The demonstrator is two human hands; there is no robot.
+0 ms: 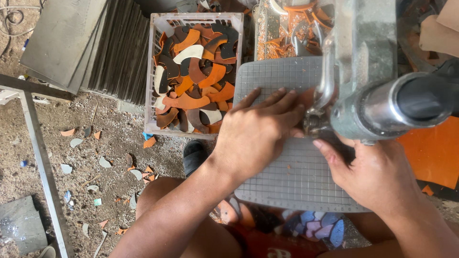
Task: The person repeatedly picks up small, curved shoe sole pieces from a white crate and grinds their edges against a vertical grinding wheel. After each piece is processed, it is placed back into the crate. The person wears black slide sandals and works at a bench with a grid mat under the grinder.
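Grey gridded cutting board [287, 177] is what both hands are on here, it sits right in front of me at lap height, running under the grey metal machine [368, 81] on the right. My left hand [256, 131] lies flat on the top half of the board, palm down, fingers a bit spread and stretched toward the machine's working end, fingertips [287, 95] reaching an orange bit that's mostly hidden, so I can't tell exactly what piece that is. My right hand [373, 174] comes in from the lower right, sitting on the board's right edge just below the machine; I can see the thumb pointing up toward the left hand, but the other fingers are tucked under the machine's body, so I can't tell whether they're pinching anything or just resting. The two hands are close together, nearly touching near the machine's tip. Just beyond the board there's a white plastic crate [155, 71] stuffed with curved offcuts in orange, brown, black and white. To the left of that, a stack of grey sheets [86, 43] leans on the dirt floor [95, 157], which has small curved scraps scattered over it. A flat orange sheet [435, 153] lies off to the right, under the machine's barrel. Black shoe [193, 155] pokes out below the crate, next to my bare knee.
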